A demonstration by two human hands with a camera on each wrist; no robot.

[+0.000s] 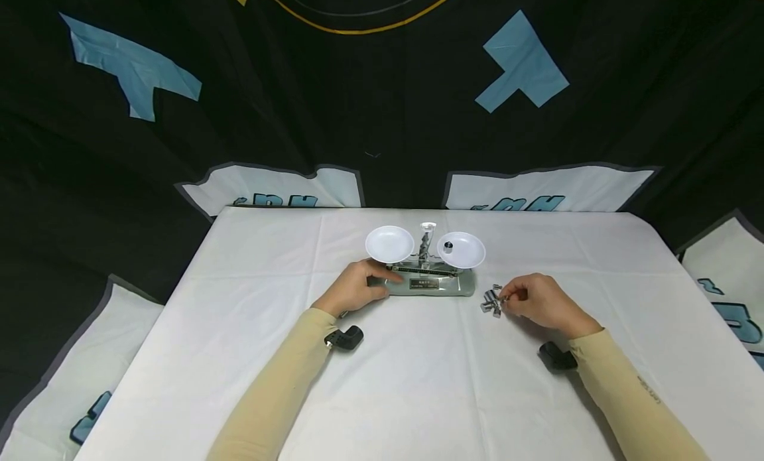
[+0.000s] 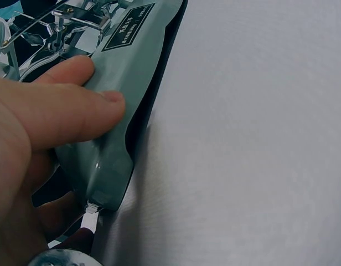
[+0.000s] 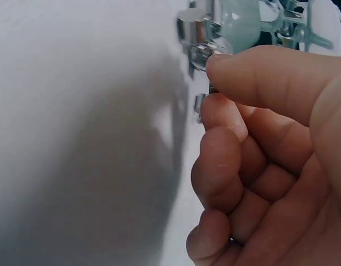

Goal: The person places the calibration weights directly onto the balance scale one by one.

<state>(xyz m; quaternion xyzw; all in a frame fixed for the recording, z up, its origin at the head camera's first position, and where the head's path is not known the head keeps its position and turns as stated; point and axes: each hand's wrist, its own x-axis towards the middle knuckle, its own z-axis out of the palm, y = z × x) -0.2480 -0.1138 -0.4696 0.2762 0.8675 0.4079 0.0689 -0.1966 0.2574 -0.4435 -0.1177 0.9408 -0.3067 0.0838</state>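
Note:
A small balance scale [image 1: 430, 285] with a grey-green base [image 2: 132, 66] stands at the middle of the white table. It carries a left white pan [image 1: 389, 243] and a right white pan [image 1: 462, 252]. A small metal weight [image 1: 447, 247] sits on the right pan. My left hand [image 1: 376, 283] grips the left end of the base, its thumb [image 2: 76, 113] lying on top. Right of the scale lies a cluster of several small metal weights [image 1: 491, 303]. My right hand [image 1: 505, 297] pinches one weight [image 3: 201, 44] of it between thumb [image 3: 259, 72] and forefinger, low over the cloth.
The white tablecloth [image 1: 418, 381] covers the whole table, with a black backdrop bearing blue patches [image 1: 522, 63] behind the far edge. Black wrist cameras [image 1: 346, 338] [image 1: 558, 355] hang under both sleeves.

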